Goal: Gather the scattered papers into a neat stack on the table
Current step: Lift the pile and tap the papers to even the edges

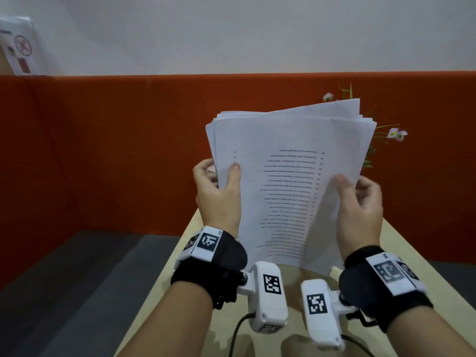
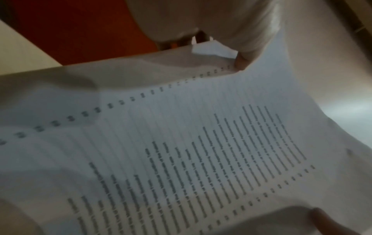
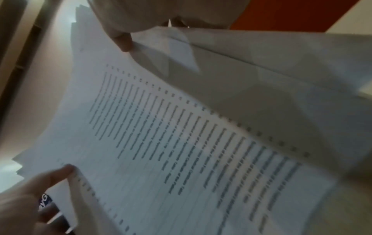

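A sheaf of white printed papers (image 1: 288,163) stands upright above the beige table (image 1: 164,292), its top edges fanned and uneven. My left hand (image 1: 219,173) grips its left edge, thumb on the printed front and fingers behind. At the lower right edge my right hand (image 1: 356,188) holds on the same way. The left wrist view shows the printed page (image 2: 181,143) up close with my left thumb (image 2: 241,61) on it. My right thumb (image 3: 124,43) pinches the sheets (image 3: 181,143) in the right wrist view. The sheaf's bottom edge is hidden behind my wrists.
An orange partition (image 1: 103,150) runs behind the table. Artificial flowers (image 1: 396,134) stand behind the papers at the right. Grey floor (image 1: 77,292) lies to the left of the table. A white sign (image 1: 18,47) hangs at the upper left.
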A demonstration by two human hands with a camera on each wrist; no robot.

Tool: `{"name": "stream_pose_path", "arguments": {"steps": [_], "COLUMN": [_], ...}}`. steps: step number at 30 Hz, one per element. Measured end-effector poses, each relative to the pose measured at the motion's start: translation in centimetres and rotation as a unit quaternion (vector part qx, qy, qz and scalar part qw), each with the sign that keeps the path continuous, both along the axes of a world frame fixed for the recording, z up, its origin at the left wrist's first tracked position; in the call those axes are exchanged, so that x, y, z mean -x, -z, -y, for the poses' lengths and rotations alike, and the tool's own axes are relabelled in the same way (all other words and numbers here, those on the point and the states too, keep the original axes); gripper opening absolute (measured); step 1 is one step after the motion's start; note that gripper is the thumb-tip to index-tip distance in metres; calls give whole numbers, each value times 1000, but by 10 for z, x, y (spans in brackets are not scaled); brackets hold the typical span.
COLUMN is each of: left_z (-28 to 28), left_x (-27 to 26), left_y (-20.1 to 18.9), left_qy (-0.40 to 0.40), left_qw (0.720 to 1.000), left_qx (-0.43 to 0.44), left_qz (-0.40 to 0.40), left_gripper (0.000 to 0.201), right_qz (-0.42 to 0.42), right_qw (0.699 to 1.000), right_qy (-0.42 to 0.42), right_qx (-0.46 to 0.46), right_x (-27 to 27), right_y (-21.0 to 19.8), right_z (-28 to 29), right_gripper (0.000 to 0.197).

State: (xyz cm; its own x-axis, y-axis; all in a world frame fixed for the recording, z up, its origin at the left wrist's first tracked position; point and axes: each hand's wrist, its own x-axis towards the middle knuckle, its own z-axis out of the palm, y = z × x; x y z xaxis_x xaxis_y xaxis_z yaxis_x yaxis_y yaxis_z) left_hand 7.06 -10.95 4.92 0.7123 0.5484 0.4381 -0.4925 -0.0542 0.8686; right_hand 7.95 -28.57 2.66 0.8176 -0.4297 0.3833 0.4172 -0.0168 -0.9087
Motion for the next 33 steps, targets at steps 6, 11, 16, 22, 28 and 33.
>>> {"name": "stream_pose_path", "arguments": {"steps": [6,11,16,22,28,33], "left_z": [2,3,-2,-9,-8,-10], "left_x": [1,4,9,9,9,9], "left_y": [23,21,21,16,13,11], "left_qy": [26,52,109,124,106,101], "left_qw": [997,994,987,986,988,990], "left_qx": [20,59,98,76,49,11], "left_qz": [-67,-76,-73,-79,-102,-97], "left_gripper": [9,25,27,23,29,27], "right_qz": [-44,-44,-41,-56,-3,8], "right_qw": [999,999,998,992,995,994], "right_qy": [16,6,-46,-114,-84,-106], "right_qx": [-8,11,-23,26,43,40], "right_x": [-2,-8,-14,-10,-2,2], "right_y": [21,22,16,4,-5,-6], "right_z": [1,-2,0,5,6,12], "right_gripper": [33,37,43,35,22,20]}}
